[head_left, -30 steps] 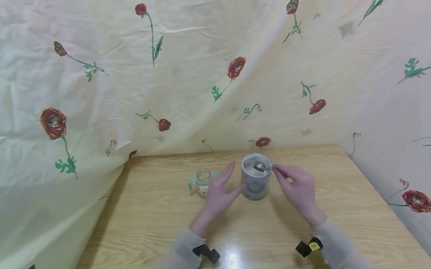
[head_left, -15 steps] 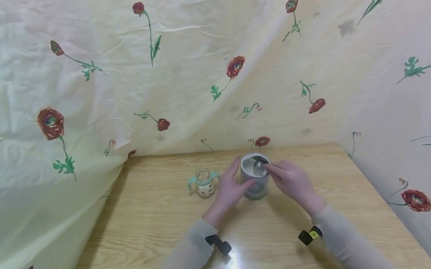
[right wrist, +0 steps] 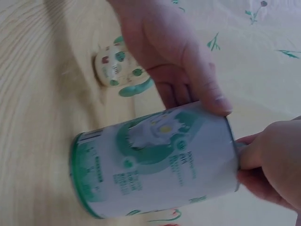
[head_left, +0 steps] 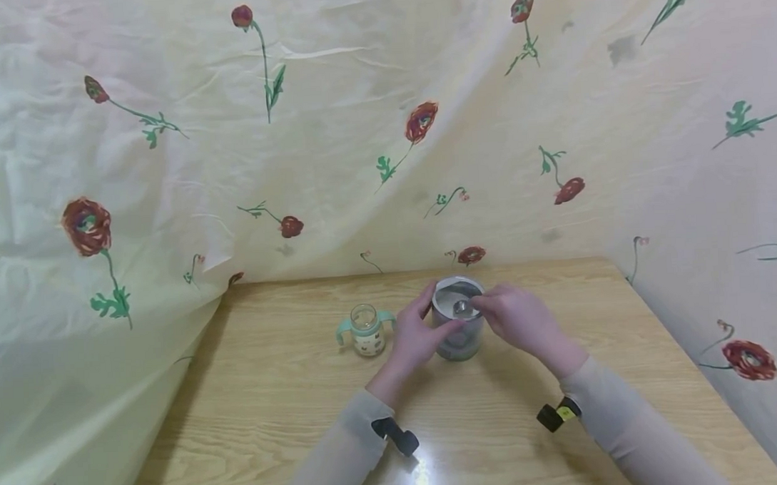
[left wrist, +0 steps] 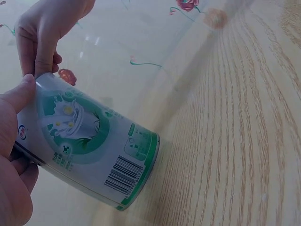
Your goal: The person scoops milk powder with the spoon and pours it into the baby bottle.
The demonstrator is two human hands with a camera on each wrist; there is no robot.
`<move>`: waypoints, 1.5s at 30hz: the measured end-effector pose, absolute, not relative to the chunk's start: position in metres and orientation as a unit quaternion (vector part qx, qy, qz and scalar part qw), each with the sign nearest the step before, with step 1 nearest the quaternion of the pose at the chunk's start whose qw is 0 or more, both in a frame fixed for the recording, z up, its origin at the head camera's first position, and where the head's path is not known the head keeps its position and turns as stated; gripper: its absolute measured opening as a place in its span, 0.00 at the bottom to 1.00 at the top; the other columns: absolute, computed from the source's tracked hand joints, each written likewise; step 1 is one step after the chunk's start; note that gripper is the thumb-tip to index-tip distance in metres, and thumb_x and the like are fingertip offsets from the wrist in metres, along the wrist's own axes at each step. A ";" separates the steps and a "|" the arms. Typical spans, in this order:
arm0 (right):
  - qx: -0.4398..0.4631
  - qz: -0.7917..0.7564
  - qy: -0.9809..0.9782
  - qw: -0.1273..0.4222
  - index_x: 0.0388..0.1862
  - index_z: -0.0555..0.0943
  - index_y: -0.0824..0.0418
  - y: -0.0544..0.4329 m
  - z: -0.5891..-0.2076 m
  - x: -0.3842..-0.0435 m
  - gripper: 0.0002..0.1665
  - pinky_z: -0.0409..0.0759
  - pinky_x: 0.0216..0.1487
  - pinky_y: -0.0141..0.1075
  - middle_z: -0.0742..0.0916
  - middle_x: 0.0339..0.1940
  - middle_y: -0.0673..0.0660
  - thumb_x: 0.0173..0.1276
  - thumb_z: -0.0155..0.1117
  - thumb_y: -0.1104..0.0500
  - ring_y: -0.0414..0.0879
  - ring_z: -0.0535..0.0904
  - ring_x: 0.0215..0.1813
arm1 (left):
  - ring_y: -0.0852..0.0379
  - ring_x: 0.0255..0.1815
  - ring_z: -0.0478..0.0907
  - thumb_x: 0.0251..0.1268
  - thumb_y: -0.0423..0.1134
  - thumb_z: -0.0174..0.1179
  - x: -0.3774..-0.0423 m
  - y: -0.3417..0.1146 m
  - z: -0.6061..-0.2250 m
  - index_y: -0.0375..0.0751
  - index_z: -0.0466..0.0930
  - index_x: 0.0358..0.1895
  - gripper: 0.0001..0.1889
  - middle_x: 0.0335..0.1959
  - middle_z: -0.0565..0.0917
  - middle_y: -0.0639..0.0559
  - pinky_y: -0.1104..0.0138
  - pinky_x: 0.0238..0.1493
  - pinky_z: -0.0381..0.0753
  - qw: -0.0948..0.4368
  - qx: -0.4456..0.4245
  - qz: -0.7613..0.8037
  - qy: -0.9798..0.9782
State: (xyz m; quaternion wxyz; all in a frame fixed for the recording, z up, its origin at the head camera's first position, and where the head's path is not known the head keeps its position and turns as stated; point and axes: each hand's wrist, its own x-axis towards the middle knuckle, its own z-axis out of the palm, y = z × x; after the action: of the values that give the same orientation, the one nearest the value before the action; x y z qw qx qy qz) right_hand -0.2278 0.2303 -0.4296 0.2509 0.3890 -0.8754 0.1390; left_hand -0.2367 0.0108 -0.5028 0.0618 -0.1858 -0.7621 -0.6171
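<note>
An open-topped white and green milk powder can (head_left: 459,348) stands upright on the wooden table. My left hand (head_left: 417,338) grips its near left side, with the thumb near the rim (right wrist: 169,52) and the fingers around the wall. My right hand (head_left: 523,322) is at the right of the rim and pinches the handle of a small metal spoon (head_left: 461,308), whose bowl is inside the can; the fingers hide most of the handle. In the left wrist view the can (left wrist: 77,127) shows a milk-splash picture and a barcode.
Left of the can stands a clear baby bottle (head_left: 368,337) with two mint-green handles and no lid. The light wood table (head_left: 265,389) ends at a pale cloth (head_left: 334,166) printed with red flowers, which hangs behind and at both sides.
My left hand has moved right, from apart from the can to gripping it. My right hand has moved slightly left, bringing the spoon from over the opening down into the can.
</note>
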 end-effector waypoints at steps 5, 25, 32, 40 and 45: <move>0.380 0.153 -0.895 0.178 0.39 0.93 0.65 0.227 -0.417 -0.228 0.14 0.90 0.34 0.43 0.92 0.30 0.53 0.58 0.74 0.78 0.46 0.88 0.31 | 0.54 0.78 0.69 0.62 0.49 0.81 -0.236 0.012 -0.504 0.39 0.65 0.82 0.49 0.80 0.70 0.44 0.59 0.78 0.70 0.060 -0.183 -0.626 -0.755; 0.134 0.439 -0.888 0.030 0.51 0.92 0.63 0.242 -0.429 -0.228 0.14 0.89 0.43 0.41 0.94 0.45 0.57 0.76 0.72 0.56 0.49 0.89 0.43 | 0.54 0.78 0.70 0.62 0.48 0.81 -0.234 0.017 -0.501 0.39 0.65 0.82 0.49 0.80 0.70 0.47 0.58 0.78 0.70 0.047 -0.176 -0.620 -0.763; 0.008 0.585 -0.806 0.095 0.56 0.89 0.68 0.247 -0.443 -0.214 0.22 0.86 0.39 0.29 0.93 0.41 0.48 0.75 0.74 0.51 0.43 0.84 0.37 | 0.51 0.80 0.67 0.59 0.50 0.82 -0.233 0.017 -0.500 0.38 0.67 0.81 0.49 0.80 0.70 0.48 0.56 0.79 0.68 0.048 -0.148 -0.626 -0.764; -0.053 0.650 -0.749 0.118 0.61 0.87 0.68 0.246 -0.466 -0.205 0.26 0.84 0.40 0.28 0.93 0.39 0.44 0.76 0.74 0.50 0.42 0.84 0.38 | 0.53 0.79 0.69 0.60 0.45 0.82 -0.234 0.014 -0.501 0.38 0.65 0.82 0.49 0.81 0.69 0.46 0.63 0.77 0.69 0.049 -0.150 -0.649 -0.744; -0.090 0.689 -0.703 0.149 0.59 0.88 0.67 0.241 -0.474 -0.202 0.23 0.84 0.40 0.27 0.92 0.38 0.46 0.76 0.73 0.52 0.40 0.82 0.37 | 0.51 0.78 0.70 0.60 0.45 0.81 -0.236 0.014 -0.503 0.35 0.65 0.81 0.49 0.80 0.69 0.46 0.62 0.77 0.70 0.050 -0.154 -0.643 -0.748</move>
State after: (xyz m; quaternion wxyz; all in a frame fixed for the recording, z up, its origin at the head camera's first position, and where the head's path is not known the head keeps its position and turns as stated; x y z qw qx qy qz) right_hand -0.2020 0.2406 -0.4745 0.1487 -0.0903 -0.7032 0.6894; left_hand -0.2355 0.0141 -0.5028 0.0499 -0.1539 -0.7483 -0.6433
